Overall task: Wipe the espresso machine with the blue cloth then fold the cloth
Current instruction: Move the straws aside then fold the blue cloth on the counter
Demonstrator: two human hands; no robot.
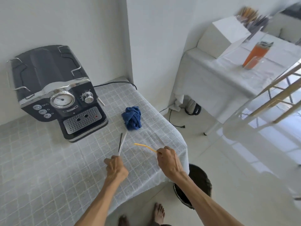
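Observation:
A black and chrome espresso machine (55,93) stands at the back left of the table, its gauge and drip tray facing me. The blue cloth (132,117) lies crumpled on the table just right of the machine. My left hand (115,167) is closed on two thin straws (121,143), one dark and one clear, pointing toward the cloth. My right hand (168,160) pinches a yellow straw (145,146) that points left. Both hands hover over the table's near right part, well short of the cloth.
The table wears a white checked cover (48,168). A black power cord (117,83) runs behind the machine. A dark bin (197,183) stands on the floor by the table corner. To the right is another white-covered table (219,75) with an orange bottle (255,55).

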